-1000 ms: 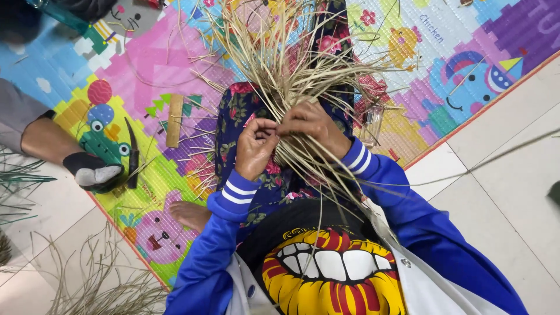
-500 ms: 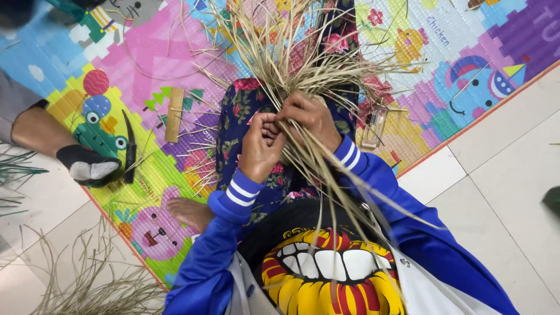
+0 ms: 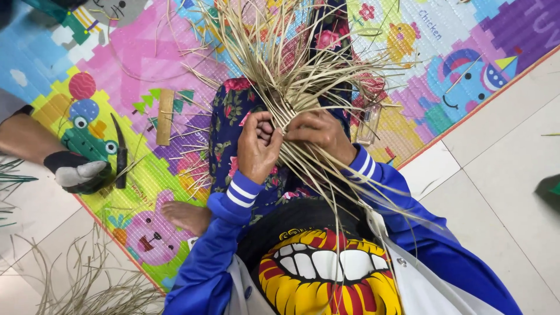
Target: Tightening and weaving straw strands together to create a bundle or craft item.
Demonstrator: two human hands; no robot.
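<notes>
While a colourful play mat is spread under everything, a bundle of dry straw strips is held over the lap, fanning toward twelve o'clock. Strands are pinched by the left hand and clenched by the right hand, apparently for tension. At nine o'clock lies a dark knife. No containers are seen.

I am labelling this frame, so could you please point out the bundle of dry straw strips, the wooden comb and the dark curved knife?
bundle of dry straw strips (image 3: 291, 87): head view, on the fanned strips above the hands.
wooden comb (image 3: 165, 116): head view, middle of its flat body.
dark curved knife (image 3: 120, 153): head view, middle of the blade.
</notes>
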